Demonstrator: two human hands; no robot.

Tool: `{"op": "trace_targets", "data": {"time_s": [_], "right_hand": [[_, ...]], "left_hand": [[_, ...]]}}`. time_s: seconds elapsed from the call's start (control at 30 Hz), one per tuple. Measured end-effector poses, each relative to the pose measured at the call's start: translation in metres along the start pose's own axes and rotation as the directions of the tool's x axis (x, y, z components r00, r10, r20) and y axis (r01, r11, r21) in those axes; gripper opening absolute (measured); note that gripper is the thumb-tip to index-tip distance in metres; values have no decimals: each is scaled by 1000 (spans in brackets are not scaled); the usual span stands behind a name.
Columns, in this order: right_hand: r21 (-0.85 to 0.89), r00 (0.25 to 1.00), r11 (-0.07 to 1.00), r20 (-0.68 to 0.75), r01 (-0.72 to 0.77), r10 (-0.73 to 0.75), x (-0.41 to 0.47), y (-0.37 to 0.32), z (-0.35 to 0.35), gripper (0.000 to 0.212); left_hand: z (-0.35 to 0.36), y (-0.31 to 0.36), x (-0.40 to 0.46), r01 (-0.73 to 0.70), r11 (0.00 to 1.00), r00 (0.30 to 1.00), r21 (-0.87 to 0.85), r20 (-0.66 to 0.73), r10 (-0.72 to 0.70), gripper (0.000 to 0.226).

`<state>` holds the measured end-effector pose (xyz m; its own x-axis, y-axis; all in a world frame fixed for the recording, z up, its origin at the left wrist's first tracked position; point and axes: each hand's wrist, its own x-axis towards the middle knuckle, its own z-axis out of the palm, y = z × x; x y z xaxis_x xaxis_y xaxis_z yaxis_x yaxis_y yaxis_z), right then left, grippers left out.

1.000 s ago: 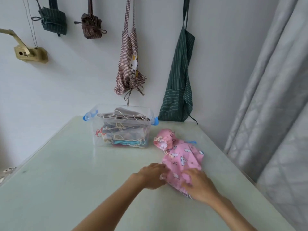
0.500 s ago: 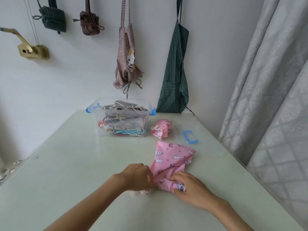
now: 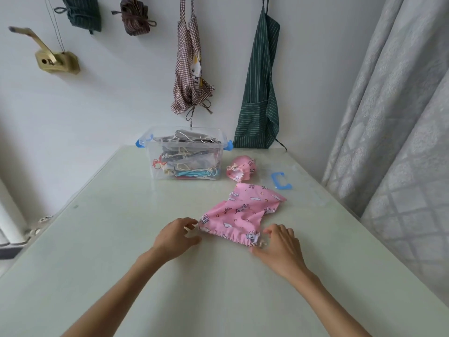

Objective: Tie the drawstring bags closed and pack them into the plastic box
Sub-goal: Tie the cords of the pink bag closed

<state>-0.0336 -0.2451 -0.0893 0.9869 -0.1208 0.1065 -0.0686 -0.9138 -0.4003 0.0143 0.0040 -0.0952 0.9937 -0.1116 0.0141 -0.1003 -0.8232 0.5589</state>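
A pink printed drawstring bag [image 3: 243, 212] lies flat on the table, its gathered mouth towards me. My left hand [image 3: 175, 237] sits at the left end of that mouth, fingers loosely curled, fingertips just touching the fabric. At the right end my right hand [image 3: 279, 246] rests, the white cord end [image 3: 259, 243] lying between thumb and fingers without a clear pinch. A second pink bag [image 3: 240, 170], bunched and tied, sits beside the clear plastic box [image 3: 218, 144]. The box, with blue latches, holds several tied bags.
A clear lid with a blue clip [image 3: 280, 181] lies to the right of the bags. Aprons [image 3: 260, 93] and bundled cloths hang on the wall behind the box. Grey curtains [image 3: 401, 117] run along the table's right edge.
The flat pink bag has been dragged nearer and its mouth spread sideways. Both hands have moved apart to its two ends and loosened their hold.
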Motion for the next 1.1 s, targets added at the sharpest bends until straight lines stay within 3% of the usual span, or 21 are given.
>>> {"op": "trace_targets", "data": {"time_s": [0.07, 0.13, 0.27, 0.37, 0.57, 0.67, 0.73, 0.8, 0.9, 1.0, 1.1], "right_hand": [[-2, 999, 1000, 38, -10, 10, -6, -1, 2, 36], [-2, 999, 1000, -15, 30, -30, -10, -4, 4, 12], [111, 994, 994, -105, 10, 2, -11, 5, 1, 42], [242, 1000, 970, -17, -15, 19, -5, 25, -14, 49], [537, 954, 843, 243, 21, -178, -12, 49, -53, 29], [583, 972, 813, 186, 11, -147, -8, 58, -56, 24], [525, 998, 851, 48, -2, -27, -2, 74, -59, 29], [358, 989, 930, -88, -83, 123, 2, 96, -66, 31], [173, 971, 961, -62, -216, 230, 0, 108, -69, 29], [65, 976, 977, -56, -205, 209, 0, 96, -64, 12], [-135, 989, 985, -120, -104, 88, -3, 73, -59, 25]], "left_hand": [[6, 7, -3, 13, 1000, 999, 5, -32, -12, 40], [11, 14, -4, 17, 1000, 998, 9, -64, -16, 30], [15, 17, -9, -18, 990, 986, 139, -163, 41, 19], [7, 14, -10, -26, 985, 975, 172, -213, 63, 21], [-1, 12, -12, -65, 988, 969, 138, -227, 95, 26], [-3, 10, -10, -47, 989, 962, 144, -259, 83, 21], [-10, 2, -11, 17, 987, 958, 159, -286, 29, 19], [-19, -11, -13, 98, 977, 940, 189, -339, -29, 18], [-28, -21, -18, 134, 963, 929, 235, -368, -40, 15], [-30, -11, -17, 61, 940, 983, 335, -182, 0, 31], [-32, 10, -12, -76, 944, 997, 322, 28, 71, 57]]}}
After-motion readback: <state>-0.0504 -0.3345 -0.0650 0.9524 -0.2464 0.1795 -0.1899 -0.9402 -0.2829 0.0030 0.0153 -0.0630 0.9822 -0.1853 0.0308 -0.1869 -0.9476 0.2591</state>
